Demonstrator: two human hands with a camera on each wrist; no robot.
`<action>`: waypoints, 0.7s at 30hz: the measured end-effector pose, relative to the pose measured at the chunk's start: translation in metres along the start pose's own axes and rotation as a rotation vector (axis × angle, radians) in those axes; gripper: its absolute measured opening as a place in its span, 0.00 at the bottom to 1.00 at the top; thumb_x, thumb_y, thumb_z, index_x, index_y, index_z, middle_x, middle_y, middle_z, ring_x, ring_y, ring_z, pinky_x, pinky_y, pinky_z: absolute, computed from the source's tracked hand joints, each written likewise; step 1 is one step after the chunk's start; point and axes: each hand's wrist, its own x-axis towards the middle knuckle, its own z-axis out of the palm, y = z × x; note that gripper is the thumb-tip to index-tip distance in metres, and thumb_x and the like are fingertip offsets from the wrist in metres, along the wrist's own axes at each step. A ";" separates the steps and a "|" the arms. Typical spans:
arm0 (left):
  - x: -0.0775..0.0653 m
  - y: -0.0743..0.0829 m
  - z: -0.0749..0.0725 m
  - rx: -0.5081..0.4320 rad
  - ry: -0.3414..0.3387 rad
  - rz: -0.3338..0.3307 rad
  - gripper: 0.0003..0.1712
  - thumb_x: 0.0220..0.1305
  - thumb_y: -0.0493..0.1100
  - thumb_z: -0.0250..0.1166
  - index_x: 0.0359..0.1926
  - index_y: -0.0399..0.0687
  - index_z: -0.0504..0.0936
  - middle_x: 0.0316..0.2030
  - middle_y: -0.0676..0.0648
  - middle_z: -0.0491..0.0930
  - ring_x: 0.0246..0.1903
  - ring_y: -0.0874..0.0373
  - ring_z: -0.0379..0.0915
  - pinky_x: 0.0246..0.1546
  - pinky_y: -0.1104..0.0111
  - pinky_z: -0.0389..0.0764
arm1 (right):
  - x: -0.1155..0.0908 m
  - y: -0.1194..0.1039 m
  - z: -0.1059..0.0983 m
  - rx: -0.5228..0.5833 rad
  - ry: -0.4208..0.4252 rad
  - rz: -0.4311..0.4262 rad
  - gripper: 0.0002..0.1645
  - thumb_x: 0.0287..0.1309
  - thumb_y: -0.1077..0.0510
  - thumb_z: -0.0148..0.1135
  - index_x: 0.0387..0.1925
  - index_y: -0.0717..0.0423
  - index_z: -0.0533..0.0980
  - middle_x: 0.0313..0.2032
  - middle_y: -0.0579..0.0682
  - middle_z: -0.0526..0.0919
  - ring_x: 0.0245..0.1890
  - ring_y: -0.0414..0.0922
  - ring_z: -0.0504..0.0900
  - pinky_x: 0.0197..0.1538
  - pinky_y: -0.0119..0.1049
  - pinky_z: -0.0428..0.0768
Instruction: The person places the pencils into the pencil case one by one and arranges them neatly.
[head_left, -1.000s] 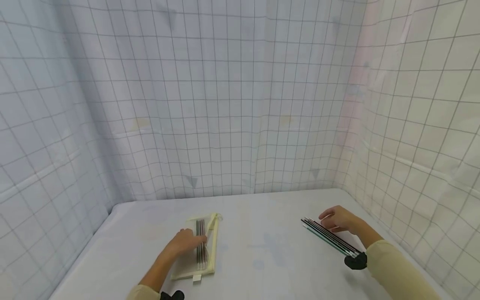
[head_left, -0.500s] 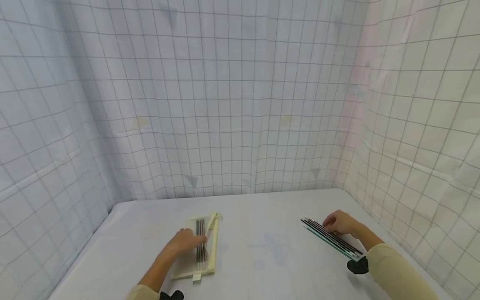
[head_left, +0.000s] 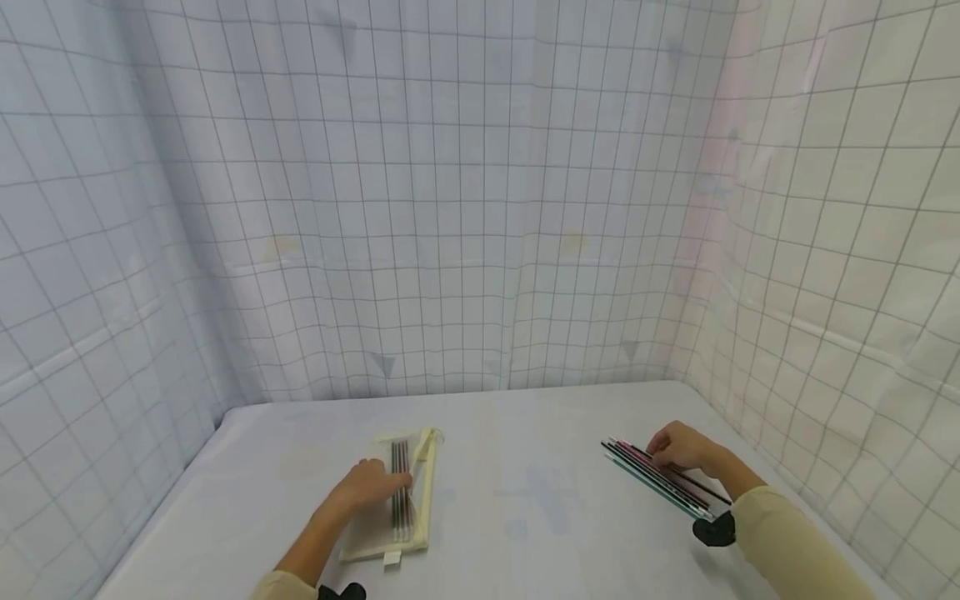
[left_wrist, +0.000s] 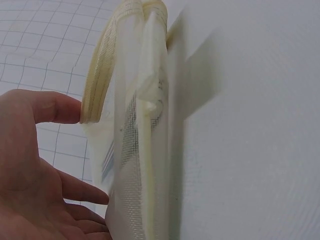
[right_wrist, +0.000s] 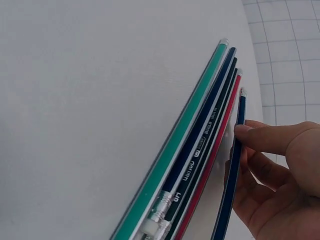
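Shifted since the earlier frame: one dark blue pencil (right_wrist: 231, 180) now stands apart from its bundle at the near end, fanned outward beneath the right hand (right_wrist: 285, 172); thumb and fingers pinch it near its far end, slightly beside the other pencils. The remaining bundle lies on the right part of the white table (head_left: 517, 467), slanting toward the right wrist; it comprises a green pencil (right_wrist: 172, 142), a second blue pencil (right_wrist: 200, 120), a dark lettered pencil (right_wrist: 189, 170) and a red pencil (right_wrist: 208, 160), side by side. Left hand (head_left: 369, 483), unchanged in place, rests at the mesh pouch (head_left: 426, 508) on the left of the table; its thumb and fingers are spread and nearly straight, the upper tip touching the zip strip (left_wrist: 95, 90), the lower fingers against the mesh; several pencils (head_left: 399, 518) show at the pouch, running lengthwise.
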 end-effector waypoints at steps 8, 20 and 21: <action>-0.005 -0.001 -0.001 0.000 0.001 0.001 0.42 0.55 0.56 0.63 0.48 0.15 0.74 0.41 0.30 0.77 0.40 0.40 0.73 0.51 0.42 0.75 | 0.002 -0.007 -0.004 -0.037 -0.002 -0.036 0.11 0.60 0.72 0.63 0.44 0.71 0.82 0.40 0.54 0.85 0.39 0.48 0.82 0.43 0.46 0.82; -0.004 0.002 0.001 0.001 0.015 0.014 0.40 0.56 0.56 0.63 0.47 0.16 0.75 0.41 0.30 0.78 0.39 0.42 0.72 0.50 0.44 0.75 | 0.022 -0.041 0.020 -0.013 0.015 -0.002 0.09 0.59 0.65 0.66 0.41 0.66 0.84 0.34 0.51 0.83 0.32 0.46 0.80 0.36 0.41 0.83; -0.005 0.002 0.001 0.006 0.016 0.015 0.40 0.56 0.56 0.63 0.48 0.15 0.75 0.42 0.29 0.78 0.39 0.41 0.72 0.50 0.43 0.75 | 0.024 -0.046 0.023 -0.006 0.015 -0.002 0.10 0.59 0.66 0.66 0.42 0.67 0.83 0.34 0.51 0.83 0.31 0.47 0.80 0.36 0.40 0.82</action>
